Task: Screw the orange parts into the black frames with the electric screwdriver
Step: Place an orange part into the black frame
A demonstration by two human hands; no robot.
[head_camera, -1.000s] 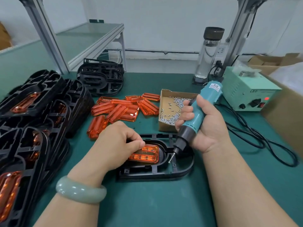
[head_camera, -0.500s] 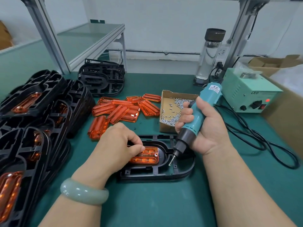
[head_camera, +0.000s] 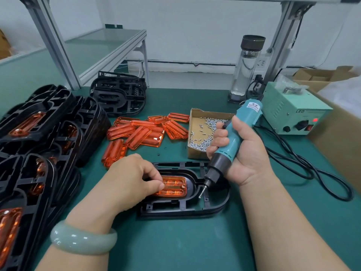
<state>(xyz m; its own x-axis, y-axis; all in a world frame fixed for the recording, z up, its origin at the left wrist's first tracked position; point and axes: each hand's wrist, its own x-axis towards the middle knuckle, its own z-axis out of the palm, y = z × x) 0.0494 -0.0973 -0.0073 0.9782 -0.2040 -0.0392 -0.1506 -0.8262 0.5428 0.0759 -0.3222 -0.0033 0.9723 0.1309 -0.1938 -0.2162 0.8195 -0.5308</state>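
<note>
**Change noted.** Very little has moved over the last second. The right grip has kept its place, and the bit of the screwdriver has dipped only slightly towards the right end of the black frame. The left grip has stayed on the orange part. We judge that the screw is being lined up rather than driven, so this piece is not yet fastened.

**Grip state.** The right grip is wrapped fully round the teal body of the screwdriver, which is tilted with its bit pointing down and to the left. The left grip is curled over the left end of the orange part, with thumb and fingertips pinching it down into the frame.

**Location.** The frame lies flat on the table between the two forearms. The orange part sits in the frame's oval recess, just left of the bit.

**Materials and shapes.**
- The orange part is glossy, translucent plastic, a rounded rectangle with fine ribs inside.
- The frame is matte black moulded plastic with an oval outline, thin ribs and small square tabs.
- The screwdriver has a smooth teal shell, a dark collar and a thin steel bit.
- A pale speck at the tip may be a screw, but it is too small for us to confirm.
- Small silvery screws lie in an open cardboard box just behind the frame.
- More loose orange parts are heaped beyond the left grip.
- Stacked frames that already carry orange parts stand at the far left.
</note>
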